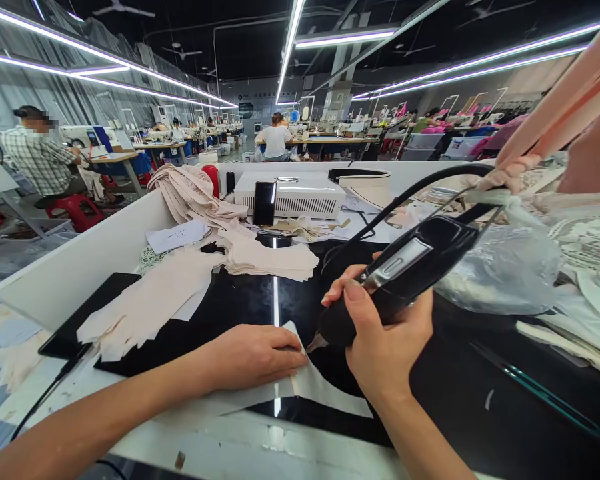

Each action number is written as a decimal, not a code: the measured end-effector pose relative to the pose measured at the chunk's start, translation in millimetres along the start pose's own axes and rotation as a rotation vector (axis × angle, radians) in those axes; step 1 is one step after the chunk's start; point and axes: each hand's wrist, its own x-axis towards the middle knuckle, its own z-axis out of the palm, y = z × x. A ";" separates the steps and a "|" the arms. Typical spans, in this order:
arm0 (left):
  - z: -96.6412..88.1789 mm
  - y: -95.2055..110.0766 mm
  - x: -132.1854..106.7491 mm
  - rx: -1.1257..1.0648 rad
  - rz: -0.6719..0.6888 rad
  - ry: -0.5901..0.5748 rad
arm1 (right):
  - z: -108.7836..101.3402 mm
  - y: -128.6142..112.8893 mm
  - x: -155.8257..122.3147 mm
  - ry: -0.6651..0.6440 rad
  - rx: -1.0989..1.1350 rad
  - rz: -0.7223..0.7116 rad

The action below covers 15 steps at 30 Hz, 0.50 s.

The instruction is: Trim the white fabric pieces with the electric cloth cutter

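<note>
My right hand [387,340] is wrapped around a black corded handheld tool [405,267] with a silver lever on its side. The tool's pointed metal tip [316,343] is at a thin pale fabric piece [325,387] on the glossy black board [300,303]. Lying on the same fabric is my left hand [255,357], fingers stretched out and fingertips close beside the tip. Part of the fabric is hidden under the left hand. The tool's rear end hangs from peach cloth strips [555,123].
Stacked cream fabric pieces [150,293] lie at left, with more [270,257] behind. A phone [265,203] leans against a white vented box [300,193]. Plastic bags [500,267] and tweezers [545,393] are at right. A white side wall [80,250] borders the left. Other people sit farther off.
</note>
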 end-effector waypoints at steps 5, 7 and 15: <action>-3.6 1.2 -0.3 -0.027 -0.015 -0.021 | -1.5 -1.5 0.0 -0.002 -0.034 -0.012; -3.8 0.4 -0.7 -0.034 -0.006 -0.007 | -3.7 -4.1 -0.5 0.001 -0.028 -0.001; -3.4 0.2 -3.1 -0.010 -0.016 -0.036 | -7.7 -8.1 -5.7 -0.017 -0.022 -0.016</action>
